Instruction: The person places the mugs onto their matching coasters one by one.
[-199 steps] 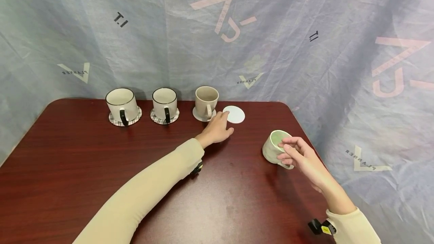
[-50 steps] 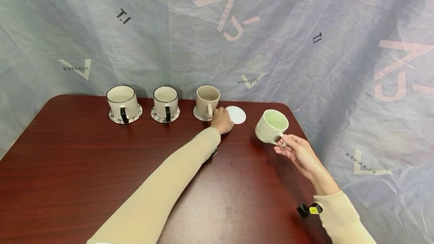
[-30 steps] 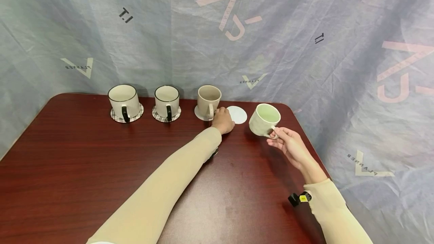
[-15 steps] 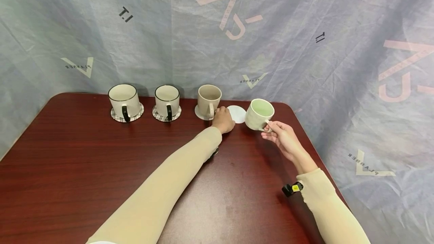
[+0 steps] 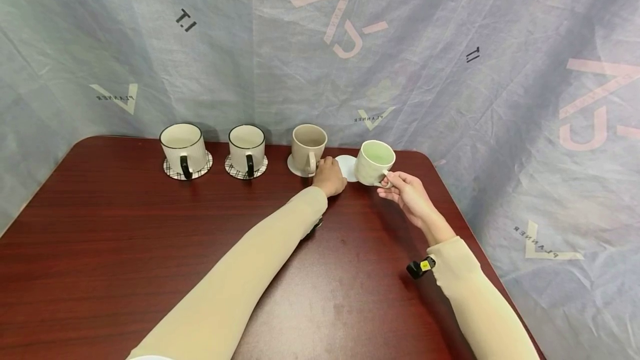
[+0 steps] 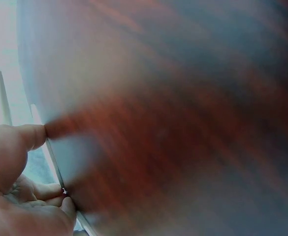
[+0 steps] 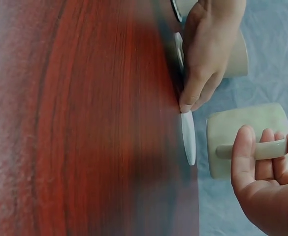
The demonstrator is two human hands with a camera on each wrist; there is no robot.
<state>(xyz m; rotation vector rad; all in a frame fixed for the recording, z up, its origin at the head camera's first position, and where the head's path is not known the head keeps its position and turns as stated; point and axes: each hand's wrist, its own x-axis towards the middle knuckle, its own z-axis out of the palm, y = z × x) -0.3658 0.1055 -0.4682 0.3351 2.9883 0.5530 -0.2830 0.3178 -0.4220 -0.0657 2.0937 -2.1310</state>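
In the head view my right hand (image 5: pixel 411 196) pinches the handle of a pale green mug (image 5: pixel 370 168), upright and slightly tilted. The right wrist view shows that mug (image 7: pixel 247 123) apart from the white coaster (image 7: pixel 189 140), with my thumb and fingers around its handle. My left hand (image 5: pixel 329 176) grips the left side of the white coaster (image 5: pixel 346 168); the mug overlaps the coaster's right side in the head view. In the left wrist view, the thumb (image 6: pixel 34 135) and fingertips meet the coaster's thin edge (image 6: pixel 54 160). Just left of that hand stands a beige mug (image 5: pixel 306 151) on a coaster.
Two white mugs with black rims and handles, the larger (image 5: pixel 182 149) and the smaller (image 5: pixel 245 149), stand on plaid coasters along the back edge of the dark red table (image 5: pixel 200 226). A grey printed curtain (image 5: pixel 215 60) hangs close behind and to the right.
My right hand took the green mug by its handle and brought it left and back to the white coaster. My left hand moved onto the coaster and has since held still.
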